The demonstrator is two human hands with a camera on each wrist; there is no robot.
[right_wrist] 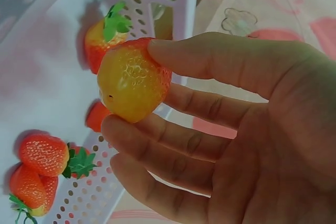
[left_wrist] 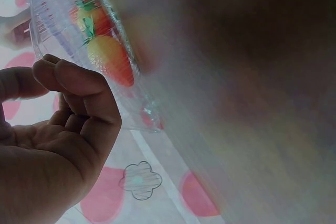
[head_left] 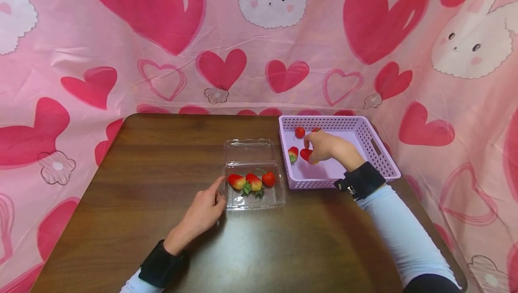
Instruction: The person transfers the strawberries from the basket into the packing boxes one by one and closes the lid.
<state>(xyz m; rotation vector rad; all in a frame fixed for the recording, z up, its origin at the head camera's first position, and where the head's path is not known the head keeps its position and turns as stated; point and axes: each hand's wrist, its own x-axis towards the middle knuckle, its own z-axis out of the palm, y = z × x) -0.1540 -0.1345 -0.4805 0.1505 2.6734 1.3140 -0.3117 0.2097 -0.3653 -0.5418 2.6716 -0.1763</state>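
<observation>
My left hand (head_left: pixel 206 212) touches the left rim of a clear plastic clamshell box (head_left: pixel 273 200) with a straight index finger; its other fingers are curled. Inside the box, whose lid (head_left: pixel 249 150) is folded back, lie two red-yellow strawberries (head_left: pixel 236 181) with green leaves and a round red fruit (head_left: pixel 268 178) with a stem. Over the lilac basket, my right hand (head_left: pixel 323 146) pinches a red and yellow strawberry (right_wrist: pixel 128 82) between thumb and fingers. No leaves show on this one. Another strawberry (head_left: pixel 293 154) lies beside that hand, at the basket's left side.
The perforated lilac basket (head_left: pixel 344 185) stands right of the box on the brown wooden table (head_left: pixel 162 158). It holds a round red fruit (head_left: pixel 299 132) and several strawberries (right_wrist: pixel 44 156). Behind hangs a pink curtain (head_left: pixel 251 99) with hearts and rabbits.
</observation>
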